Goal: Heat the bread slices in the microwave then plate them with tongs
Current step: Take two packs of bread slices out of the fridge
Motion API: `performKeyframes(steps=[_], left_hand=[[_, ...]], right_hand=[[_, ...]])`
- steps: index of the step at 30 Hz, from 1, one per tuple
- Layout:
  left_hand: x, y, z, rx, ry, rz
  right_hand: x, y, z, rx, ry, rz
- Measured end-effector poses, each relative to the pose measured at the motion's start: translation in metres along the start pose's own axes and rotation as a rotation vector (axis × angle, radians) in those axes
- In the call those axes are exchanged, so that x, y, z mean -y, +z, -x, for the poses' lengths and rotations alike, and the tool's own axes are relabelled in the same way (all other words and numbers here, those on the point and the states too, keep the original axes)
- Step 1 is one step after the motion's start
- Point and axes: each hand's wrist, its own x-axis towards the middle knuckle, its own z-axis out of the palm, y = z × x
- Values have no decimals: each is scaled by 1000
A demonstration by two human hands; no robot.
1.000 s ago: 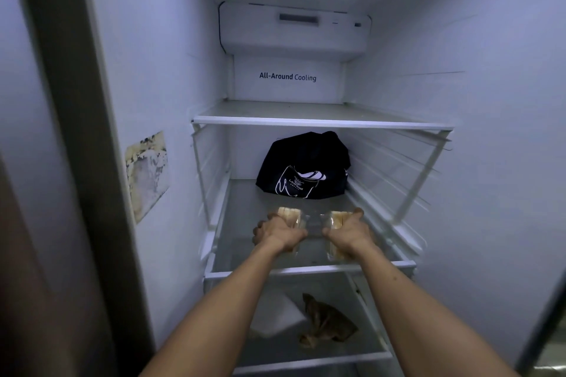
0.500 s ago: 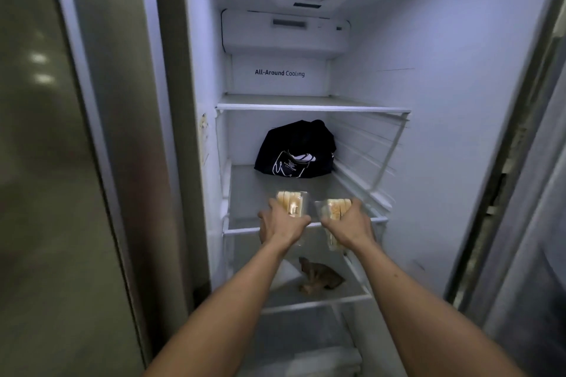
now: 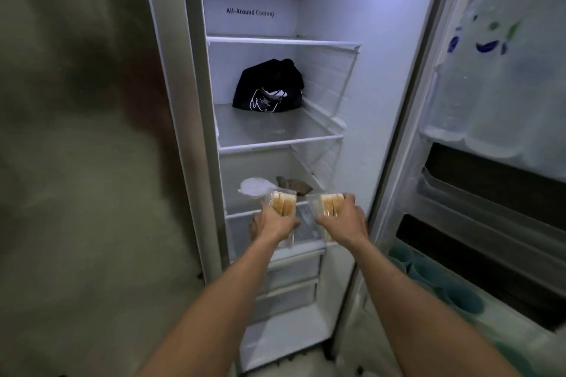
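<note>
**Two bread packs held in front of open fridge**

While both arms reached forward, left hand [image 3: 273, 221] was wrapped around a clear plastic pack of pale bread slices [image 3: 283, 203]; right hand [image 3: 345, 217] clasped a second clear pack of bread slices [image 3: 330, 203]. Packs looked light, thin-walled, crushable, likely slick: hold by the sides, gently.

The only legible text is "All-Around Cooling", printed in dark letters on the fridge's white back wall [image 3: 249, 12] above the top shelf; the black bag's [image 3: 269, 86] white print is unreadable.
</note>
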Motion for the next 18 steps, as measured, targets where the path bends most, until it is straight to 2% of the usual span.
performKeyframes(steps=[4,11,18], left_hand=[[36,20,55,98,-42,41],[109,87,140,164,-68,53],[129,148,258,256,-32,-17]], right_hand=[[-42,-11,58,41,58,-16],[-131,-27,150,17,167,-54],[-217,-82,240,13,297,-126]])
